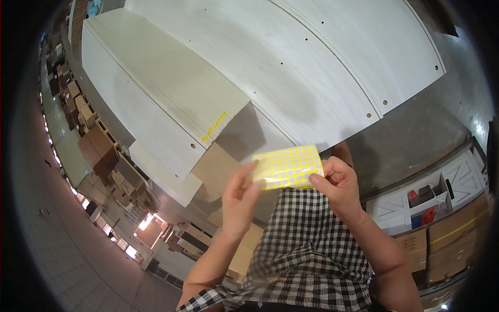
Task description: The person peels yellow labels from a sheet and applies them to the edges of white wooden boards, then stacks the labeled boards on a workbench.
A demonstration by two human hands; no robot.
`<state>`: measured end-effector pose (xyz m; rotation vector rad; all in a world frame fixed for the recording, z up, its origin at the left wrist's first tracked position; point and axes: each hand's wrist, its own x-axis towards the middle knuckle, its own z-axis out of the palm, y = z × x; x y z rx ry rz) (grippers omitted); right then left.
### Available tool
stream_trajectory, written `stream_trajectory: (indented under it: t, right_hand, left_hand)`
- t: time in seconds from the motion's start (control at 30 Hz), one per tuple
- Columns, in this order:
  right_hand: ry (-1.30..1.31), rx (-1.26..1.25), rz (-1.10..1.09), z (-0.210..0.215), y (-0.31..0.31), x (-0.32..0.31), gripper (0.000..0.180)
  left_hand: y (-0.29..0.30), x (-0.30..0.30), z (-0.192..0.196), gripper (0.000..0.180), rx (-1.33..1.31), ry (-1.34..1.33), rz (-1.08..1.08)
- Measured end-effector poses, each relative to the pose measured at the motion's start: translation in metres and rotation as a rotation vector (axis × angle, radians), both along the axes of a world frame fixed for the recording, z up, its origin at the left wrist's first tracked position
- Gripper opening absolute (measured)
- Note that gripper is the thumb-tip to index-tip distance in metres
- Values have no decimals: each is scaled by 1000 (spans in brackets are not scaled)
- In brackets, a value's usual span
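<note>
A sheet of small yellow round stickers (288, 166) is held in front of my chest. My right hand (339, 186) grips its right edge between thumb and fingers. My left hand (239, 200) has its fingertips at the sheet's left edge, pinching at a sticker there. Just beyond the sheet lies a stack of pale wooden panels (171, 88); a short row of yellow stickers (214, 126) sits along the edge of the stack's near end. I wear a black-and-white checked shirt.
Large pale drilled boards (312, 57) lie on the grey floor (431, 125) ahead. A brown cardboard piece (215, 169) lies under the stack's near end. To the right are white crates with red items (426, 200) and cardboard boxes (452, 239); more stacked boxes line the left (99, 145).
</note>
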<state>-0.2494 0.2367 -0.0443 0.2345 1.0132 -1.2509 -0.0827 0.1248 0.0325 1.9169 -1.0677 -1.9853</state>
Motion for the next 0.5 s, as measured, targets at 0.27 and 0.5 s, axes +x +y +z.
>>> stream_trajectory:
  t: [0.27, 0.5]
  right_hand:
    - [258, -189, 291, 14, -2, -3, 15]
    - [302, -135, 246, 8, 1, 16, 24]
  left_hand:
    - [2, -4, 8, 22, -131, -219, -162]
    - [-7, 16, 3, 33, -33, 17, -223]
